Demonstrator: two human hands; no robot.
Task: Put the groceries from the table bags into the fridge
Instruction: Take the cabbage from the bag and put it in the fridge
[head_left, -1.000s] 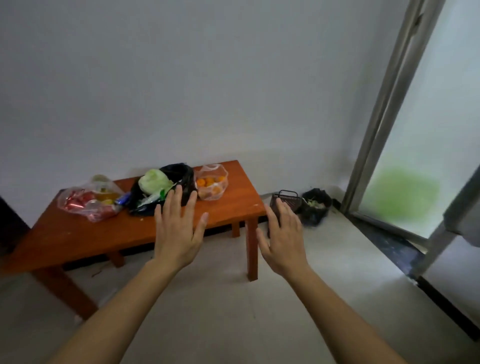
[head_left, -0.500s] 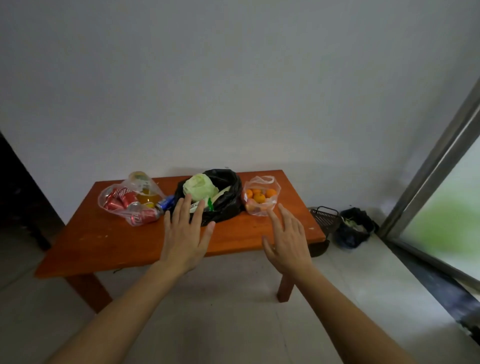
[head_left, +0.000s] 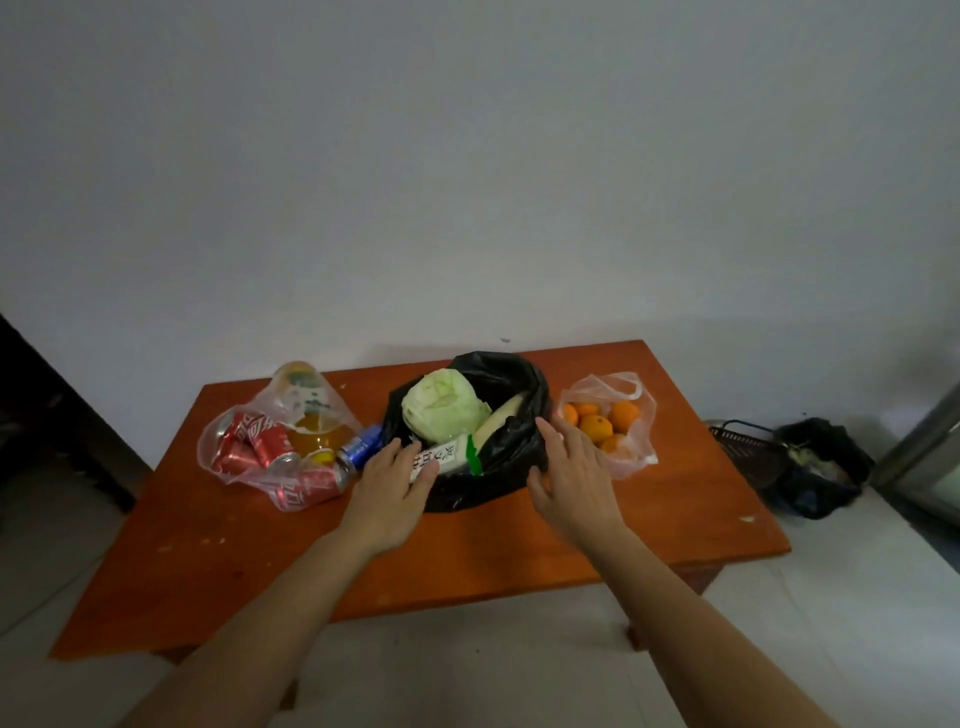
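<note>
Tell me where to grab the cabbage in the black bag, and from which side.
Come from above and cup the cabbage over its rounded top, fingers spread: it sits exposed in the open black bag, whose walls block its sides.

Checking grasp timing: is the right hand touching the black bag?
Cannot tell. In the head view the right hand overlaps the right edge of the black bag, but neither contact nor gap shows plainly.

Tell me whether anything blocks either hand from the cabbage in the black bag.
Nothing visible does. The cabbage sits uncovered in the open black bag. The left hand is at the bag's left edge by a white packet, the right hand at its right side, both open.
</note>
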